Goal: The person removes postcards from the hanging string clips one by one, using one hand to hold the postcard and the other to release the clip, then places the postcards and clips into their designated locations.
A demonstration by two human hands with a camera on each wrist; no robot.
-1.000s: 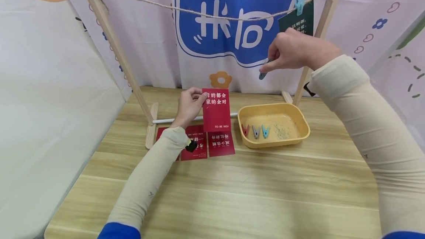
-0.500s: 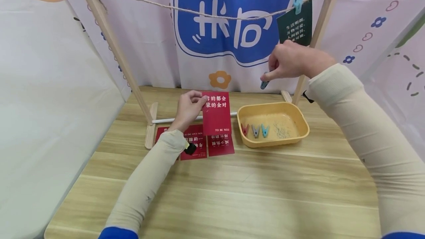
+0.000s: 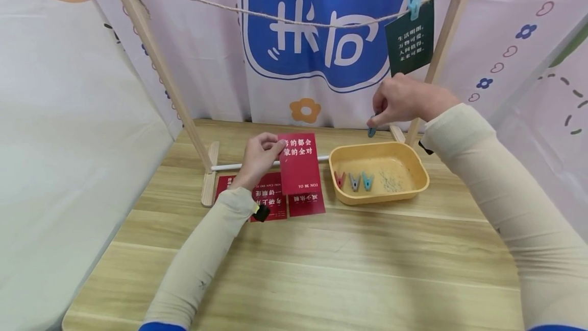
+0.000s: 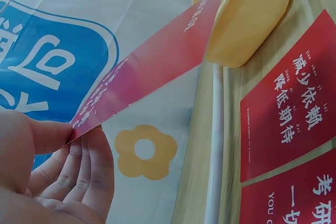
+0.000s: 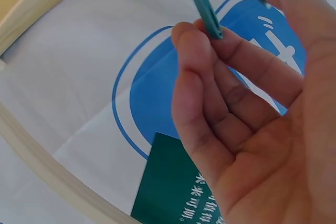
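My left hand (image 3: pixel 258 160) pinches a red card (image 3: pixel 300 170) by its upper left edge, between thumb and fingers. The card is held above the table and partly covers other red cards (image 3: pixel 307 208) lying there. In the left wrist view the held card (image 4: pixel 157 61) slants away from the fingertips. My right hand (image 3: pixel 409 97) pinches a small blue-green clothespin (image 3: pixel 371 131) over the back of the yellow tray (image 3: pixel 378 200). The right wrist view shows this clothespin (image 5: pixel 207 9) at the fingertips. A dark green card (image 3: pixel 410 42) hangs just above that hand.
A twine line (image 3: pixel 275 18) runs between two wooden posts (image 3: pixel 161 70). A light blue clothespin (image 3: pixel 414 3) fastens the green card near its right end. Inside the tray lie a red clothespin (image 3: pixel 340 179), a grey one (image 3: pixel 354 182) and a blue one (image 3: pixel 367 181). A white rod (image 3: pixel 225 167) joins the stand's feet.
My right hand has come down with the clothespin, uncovering more of the green card. The left hand has lowered the red card slightly.
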